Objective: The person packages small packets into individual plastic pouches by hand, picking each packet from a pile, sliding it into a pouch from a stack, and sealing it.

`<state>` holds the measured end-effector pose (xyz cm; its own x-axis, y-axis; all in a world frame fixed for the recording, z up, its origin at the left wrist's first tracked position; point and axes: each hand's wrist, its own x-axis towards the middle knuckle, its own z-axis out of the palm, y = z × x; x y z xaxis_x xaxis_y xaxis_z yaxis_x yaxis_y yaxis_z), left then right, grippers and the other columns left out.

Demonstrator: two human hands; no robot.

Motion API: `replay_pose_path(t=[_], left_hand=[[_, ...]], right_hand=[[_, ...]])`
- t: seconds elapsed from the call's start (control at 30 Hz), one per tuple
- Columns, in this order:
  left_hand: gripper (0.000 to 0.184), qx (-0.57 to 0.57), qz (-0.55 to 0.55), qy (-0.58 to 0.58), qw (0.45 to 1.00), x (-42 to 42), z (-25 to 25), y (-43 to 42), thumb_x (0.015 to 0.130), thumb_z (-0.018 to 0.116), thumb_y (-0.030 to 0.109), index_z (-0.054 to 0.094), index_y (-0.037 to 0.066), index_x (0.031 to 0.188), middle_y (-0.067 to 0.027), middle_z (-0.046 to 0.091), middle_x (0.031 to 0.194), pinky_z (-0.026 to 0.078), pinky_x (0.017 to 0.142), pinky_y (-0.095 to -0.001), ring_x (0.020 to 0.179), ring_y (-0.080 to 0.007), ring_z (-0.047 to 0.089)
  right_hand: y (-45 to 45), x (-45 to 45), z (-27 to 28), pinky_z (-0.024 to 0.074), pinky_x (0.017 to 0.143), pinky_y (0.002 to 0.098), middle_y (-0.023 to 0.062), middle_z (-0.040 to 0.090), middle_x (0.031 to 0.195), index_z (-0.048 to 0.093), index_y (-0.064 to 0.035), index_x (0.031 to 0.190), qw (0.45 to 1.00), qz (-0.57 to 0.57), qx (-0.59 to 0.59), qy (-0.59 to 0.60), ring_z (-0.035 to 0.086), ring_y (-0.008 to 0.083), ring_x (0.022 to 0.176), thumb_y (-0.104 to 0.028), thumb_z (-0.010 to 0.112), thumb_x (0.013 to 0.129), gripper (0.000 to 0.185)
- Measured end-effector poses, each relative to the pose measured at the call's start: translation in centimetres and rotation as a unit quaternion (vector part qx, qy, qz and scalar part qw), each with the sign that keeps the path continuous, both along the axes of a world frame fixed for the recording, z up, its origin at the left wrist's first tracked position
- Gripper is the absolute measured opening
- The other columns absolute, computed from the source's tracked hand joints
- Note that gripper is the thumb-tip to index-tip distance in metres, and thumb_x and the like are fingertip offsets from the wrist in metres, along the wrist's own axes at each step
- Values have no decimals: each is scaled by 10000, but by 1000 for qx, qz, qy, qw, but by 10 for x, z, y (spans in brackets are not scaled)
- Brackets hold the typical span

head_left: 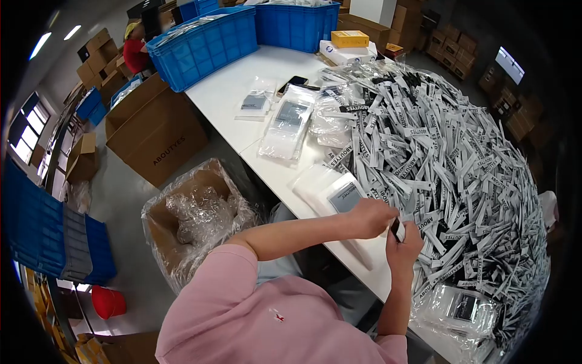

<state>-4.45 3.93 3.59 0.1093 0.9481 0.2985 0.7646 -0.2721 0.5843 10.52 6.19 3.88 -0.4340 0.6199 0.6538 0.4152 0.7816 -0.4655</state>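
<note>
Here you are, fingers closed: your left hand (373, 218) and right hand (405, 244) pinch a small black-and-white strip (398, 229) between them, above the worktop (248, 136). A huge heap (436, 151) of strips crowds in on your right, taking up most of the surface. Flat bags (339, 193) lie just beside your left hand; farther off there's a phone (294, 84), partly behind more packets (288, 121). Blue bins (209, 48) block the far end, and a plastic-lined box (194, 212) stands left of the worktop, near a big carton (160, 133).
</note>
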Motion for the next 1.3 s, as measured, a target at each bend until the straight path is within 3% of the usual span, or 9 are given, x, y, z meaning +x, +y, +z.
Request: replay_pose_path(t=[0.4,0.63,0.77,0.83,0.87,0.97,1.1,1.17,1.3], left_hand=[[486,381,1,75,922,3,16,3,634,587,86,560,129,1117,-26,484,578,416,431,-331,514,-197,540],[567,312,106,5,944,-2,14,10,596,599,59,559,149,1154,-19,449,556,403,416,-329,489,-204,502],[620,376,53,-1,925,13,0,6,597,616,95,518,157,1207,-29,419,571,411,450,-334,502,-210,478],[639,369,29,19,929,16,-11,4,603,617,110,496,163,1229,-33,416,569,412,452,-337,505,-213,483],[659,364,3,37,931,19,-17,4,610,619,126,474,169,1251,-36,413,567,413,454,-341,508,-217,488],[677,175,97,-8,980,5,-13,9,665,609,132,408,194,1308,-38,442,559,419,441,-361,492,-232,504],[699,263,12,47,964,15,-23,-3,669,615,140,382,166,1327,-60,523,599,435,457,-375,515,-256,547],[687,245,-3,59,968,19,-19,-11,663,619,144,398,139,1313,-57,538,614,429,449,-365,531,-256,555],[663,170,61,8,984,4,-12,-5,666,621,136,420,135,1298,-49,532,597,417,431,-365,512,-242,546]], right_hand=[[26,5,-16,372,475,354,149,494,575,483,36,781,987,-47,-114,103,487,303,488,-111,592,770,184],[2,-10,-25,396,650,349,178,540,877,444,45,1087,999,-33,22,37,483,262,731,-145,565,819,350],[14,-3,-64,399,608,326,128,537,777,484,38,981,961,20,-263,81,528,233,713,-167,429,908,225],[11,-11,-53,381,533,278,66,501,705,502,11,922,758,-23,-519,393,494,149,623,-181,416,925,210],[11,-14,-37,334,452,236,22,474,680,520,-32,906,737,4,-563,374,434,97,547,-198,453,916,180],[-11,-28,-19,288,392,217,5,455,659,457,-54,783,827,46,-498,256,382,57,479,-264,424,938,263],[3,-24,-61,272,398,201,-5,450,659,459,-48,815,848,62,-477,221,366,41,482,-264,399,952,263],[8,-35,-70,308,407,201,8,488,686,508,-22,907,850,30,-336,404,406,47,509,-250,391,953,261],[-15,-19,-32,409,463,230,60,591,776,554,10,987,880,95,-388,258,562,115,594,-95,549,855,169]])
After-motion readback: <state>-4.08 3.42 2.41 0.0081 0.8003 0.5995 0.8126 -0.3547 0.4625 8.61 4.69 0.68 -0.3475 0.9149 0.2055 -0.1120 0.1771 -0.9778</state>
